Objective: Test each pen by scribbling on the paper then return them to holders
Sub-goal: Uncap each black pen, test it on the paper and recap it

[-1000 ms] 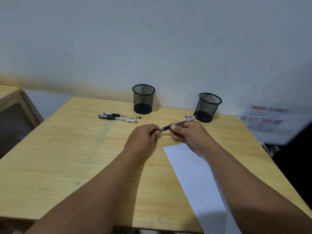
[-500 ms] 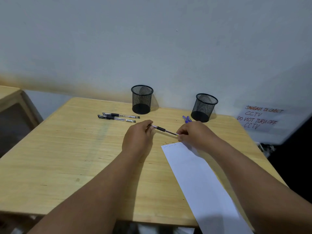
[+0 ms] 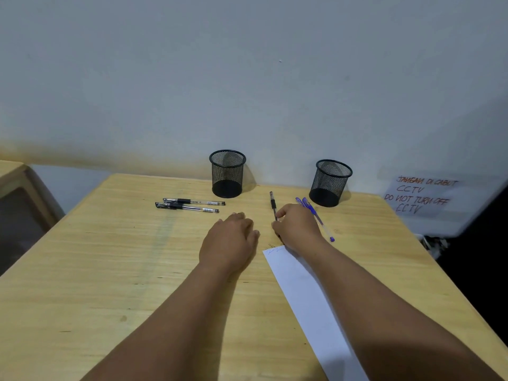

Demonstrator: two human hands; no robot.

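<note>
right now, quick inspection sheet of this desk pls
surface: wooden table, bare wood.
job's things: two black pens lying left; black pen in right hand; two blue pens lying right; both mesh holders look empty; paper with scribbles at its top corner.
clutter: nothing seen.
grippers: left hand empty, resting palm down.
cables: nothing clearly seen.
surroundings: wall, handwritten CCTV notice.

The pale yellow wooden table [image 3: 110,257] shows matt, streaked grain. Two round black wire-mesh pen holders [image 3: 227,173] [image 3: 330,182] look like matt metal. The slim black-gripped pens [image 3: 189,204] have clear glossy plastic barrels. The white paper sheet [image 3: 308,298] is smooth and matt.
</note>
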